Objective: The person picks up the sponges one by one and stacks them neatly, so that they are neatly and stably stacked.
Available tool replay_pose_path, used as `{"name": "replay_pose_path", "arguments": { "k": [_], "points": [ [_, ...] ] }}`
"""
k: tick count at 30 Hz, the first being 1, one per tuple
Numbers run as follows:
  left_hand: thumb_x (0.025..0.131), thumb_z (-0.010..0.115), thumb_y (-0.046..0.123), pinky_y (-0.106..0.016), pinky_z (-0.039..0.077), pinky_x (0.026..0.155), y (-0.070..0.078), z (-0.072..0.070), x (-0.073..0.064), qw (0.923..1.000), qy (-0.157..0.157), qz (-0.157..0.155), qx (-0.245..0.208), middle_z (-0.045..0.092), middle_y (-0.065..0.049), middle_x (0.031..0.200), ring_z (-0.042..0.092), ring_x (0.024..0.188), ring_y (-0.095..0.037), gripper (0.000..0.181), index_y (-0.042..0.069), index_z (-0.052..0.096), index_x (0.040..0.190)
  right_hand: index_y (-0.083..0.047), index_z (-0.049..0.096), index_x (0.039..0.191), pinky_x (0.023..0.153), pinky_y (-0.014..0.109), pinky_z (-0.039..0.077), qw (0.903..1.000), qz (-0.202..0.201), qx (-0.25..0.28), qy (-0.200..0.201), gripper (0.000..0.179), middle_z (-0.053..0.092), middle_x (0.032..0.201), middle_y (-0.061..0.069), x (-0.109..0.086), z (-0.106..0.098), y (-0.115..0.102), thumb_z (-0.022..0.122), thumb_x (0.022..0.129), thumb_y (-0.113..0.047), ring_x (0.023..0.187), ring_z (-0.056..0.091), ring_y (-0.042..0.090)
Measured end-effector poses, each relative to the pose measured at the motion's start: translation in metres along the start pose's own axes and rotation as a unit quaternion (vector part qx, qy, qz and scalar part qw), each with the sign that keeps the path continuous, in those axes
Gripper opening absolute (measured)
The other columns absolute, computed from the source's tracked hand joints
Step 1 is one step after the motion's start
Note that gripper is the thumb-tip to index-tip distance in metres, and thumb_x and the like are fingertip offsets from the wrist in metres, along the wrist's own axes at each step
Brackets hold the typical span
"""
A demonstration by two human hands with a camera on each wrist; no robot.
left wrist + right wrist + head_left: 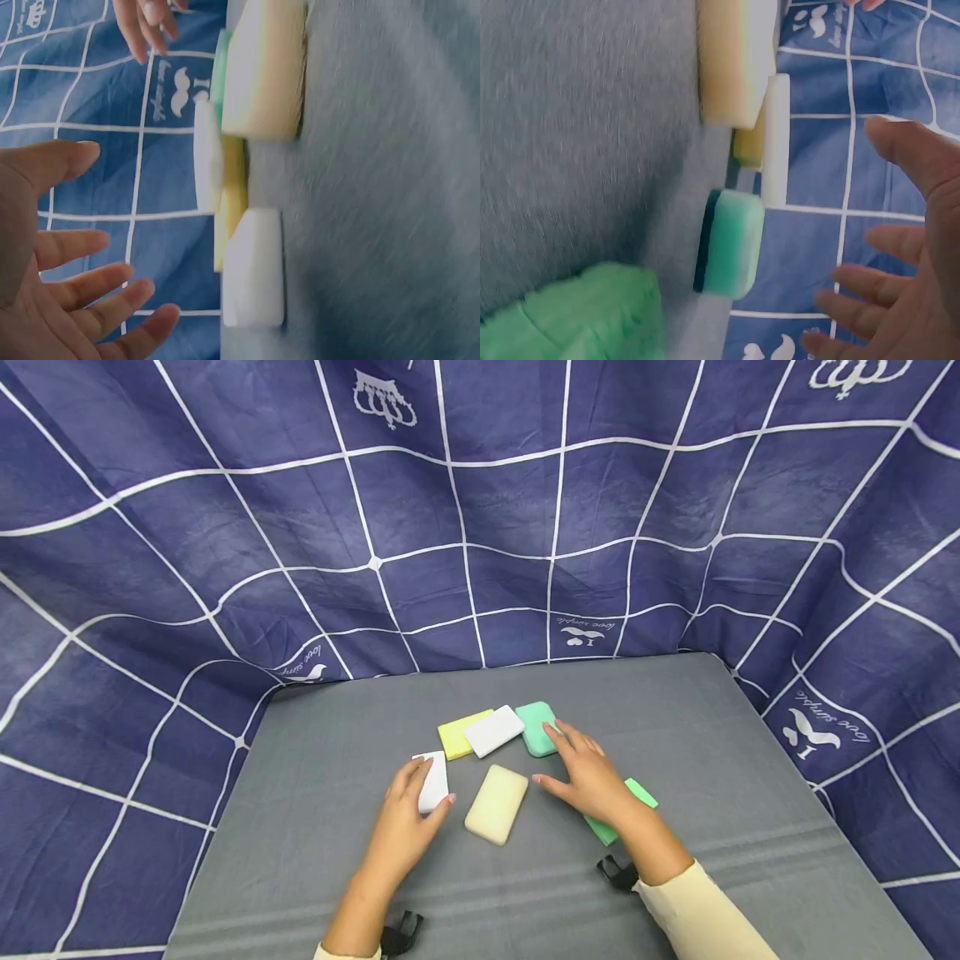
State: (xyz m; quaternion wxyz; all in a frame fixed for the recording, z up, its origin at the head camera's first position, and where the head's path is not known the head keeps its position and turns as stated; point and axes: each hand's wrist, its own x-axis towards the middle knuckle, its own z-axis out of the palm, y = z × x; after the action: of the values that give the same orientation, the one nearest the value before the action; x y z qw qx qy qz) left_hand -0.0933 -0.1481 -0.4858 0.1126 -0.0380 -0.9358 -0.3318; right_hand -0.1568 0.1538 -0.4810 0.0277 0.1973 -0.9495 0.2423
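Note:
My left hand (402,827) hovers with spread fingers above a white sponge block (435,787); the left wrist view shows a gap between them. My right hand (592,778) is likewise spread and raised, its fingertips near a teal sponge (533,732) that has a dark bottom layer in the right wrist view. Between the hands lies a thick cream sponge (497,804). Farther back, a second white block (495,731) leans on or overlaps a flat yellow sponge (454,740). Partly hidden under the right forearm is a green piece (604,832), wrinkled in the right wrist view (585,319).
Everything lies on a grey cloth-covered table (315,752). A blue curtain (502,510) with white grid lines surrounds the back and both sides. Black straps (401,933) hang at the wrists.

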Motion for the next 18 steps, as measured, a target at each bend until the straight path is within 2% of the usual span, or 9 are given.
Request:
{"name": "replay_pose_path", "arguments": {
  "k": [4, 8, 13, 18],
  "points": [
    [0.087, 0.080, 0.033, -0.053, 0.050, 0.106, 0.006, 0.008, -0.009, 0.9998, -0.020, -0.002, -0.002, 0.059, -0.011, 0.139, 0.058, 0.129, -0.035, 0.060, 0.007, 0.062, 0.138, -0.014, 0.047, 0.151, 0.114, 0.060, 0.039, 0.9997, -0.017, 0.018, -0.001, 0.073, 0.049, 0.152, 0.012, -0.003, 0.005, -0.004, 0.076, 0.090, -0.041, 0.140, 0.048, 0.037],
    [0.089, 0.078, 0.031, -0.050, 0.053, 0.101, 0.010, 0.012, -0.015, 0.9989, -0.041, -0.020, -0.004, 0.063, -0.009, 0.134, 0.062, 0.124, -0.030, 0.053, 0.007, 0.065, 0.134, -0.012, 0.052, 0.147, 0.109, 0.057, 0.045, 0.9991, -0.029, 0.030, -0.006, 0.067, 0.055, 0.145, 0.009, -0.005, 0.010, -0.008, 0.077, 0.090, -0.038, 0.134, 0.055, 0.034],
    [0.091, 0.076, 0.026, -0.040, 0.059, 0.084, 0.012, 0.016, -0.020, 0.9968, -0.072, -0.028, -0.019, 0.066, -0.008, 0.126, 0.069, 0.103, -0.024, 0.047, 0.006, 0.066, 0.132, -0.010, 0.056, 0.144, 0.105, 0.054, 0.050, 0.9984, -0.033, 0.039, -0.025, 0.062, 0.059, 0.141, 0.009, -0.008, 0.017, -0.011, 0.077, 0.090, -0.034, 0.129, 0.059, 0.033],
    [0.092, 0.075, 0.023, -0.026, 0.058, 0.071, 0.012, 0.018, -0.022, 0.9931, -0.094, -0.042, -0.057, 0.067, -0.010, 0.124, 0.070, 0.087, -0.017, 0.045, 0.003, 0.065, 0.132, -0.011, 0.055, 0.144, 0.106, 0.052, 0.050, 0.9973, -0.027, 0.050, -0.047, 0.060, 0.059, 0.142, 0.010, -0.010, 0.022, -0.013, 0.075, 0.092, -0.032, 0.130, 0.058, 0.032]
  ]
}}
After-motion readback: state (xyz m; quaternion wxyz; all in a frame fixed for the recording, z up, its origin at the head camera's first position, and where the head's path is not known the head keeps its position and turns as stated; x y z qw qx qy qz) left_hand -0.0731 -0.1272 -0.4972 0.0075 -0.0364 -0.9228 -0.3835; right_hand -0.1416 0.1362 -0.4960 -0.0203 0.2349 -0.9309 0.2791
